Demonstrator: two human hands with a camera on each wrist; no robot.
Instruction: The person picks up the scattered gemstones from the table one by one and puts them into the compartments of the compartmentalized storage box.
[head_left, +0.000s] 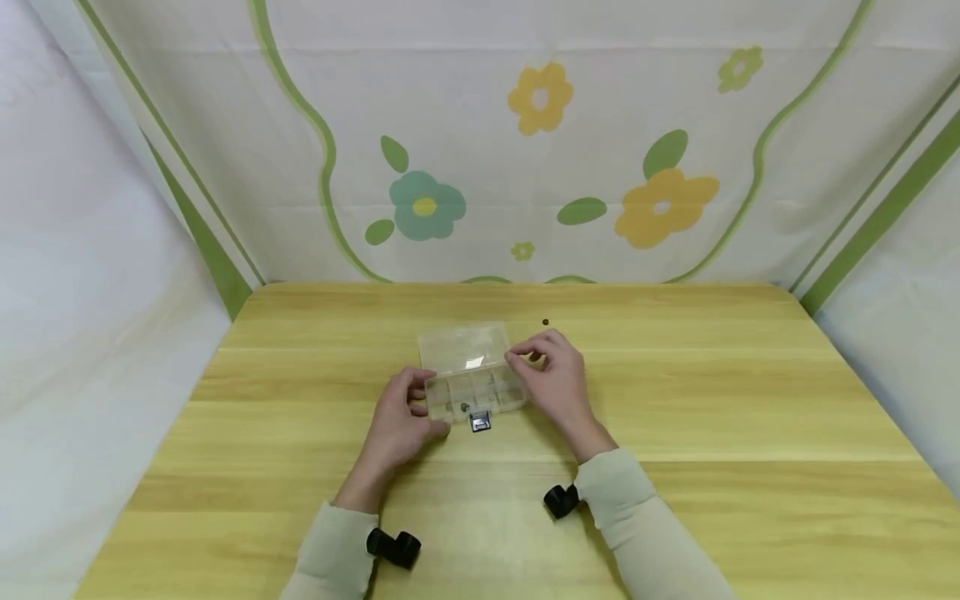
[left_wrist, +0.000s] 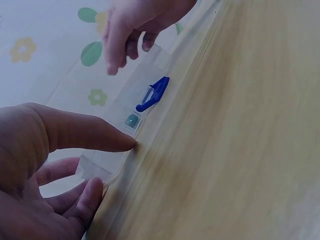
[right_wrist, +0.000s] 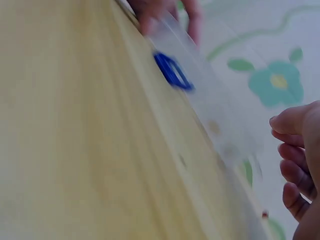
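Note:
A clear plastic compartment box (head_left: 471, 387) lies on the table with its see-through lid (head_left: 461, 350) tipped back. A blue latch (head_left: 481, 422) hangs on its front side. A small dark green bead (head_left: 465, 407) shows in a front compartment; other small bits there are hard to make out. My left hand (head_left: 401, 421) grips the box's left end, thumb at the front corner. Over the right end, by the lid's corner, is my right hand (head_left: 553, 375), with thumb and forefinger tips together. Whether something tiny sits between those tips cannot be seen.
One small dark brown bead (head_left: 545, 322) lies on the wooden table (head_left: 712, 400) beyond the right hand. A flowered white cloth (head_left: 480, 167) hangs behind the table's far edge. Black wrist devices (head_left: 395, 549) are on both sleeves.

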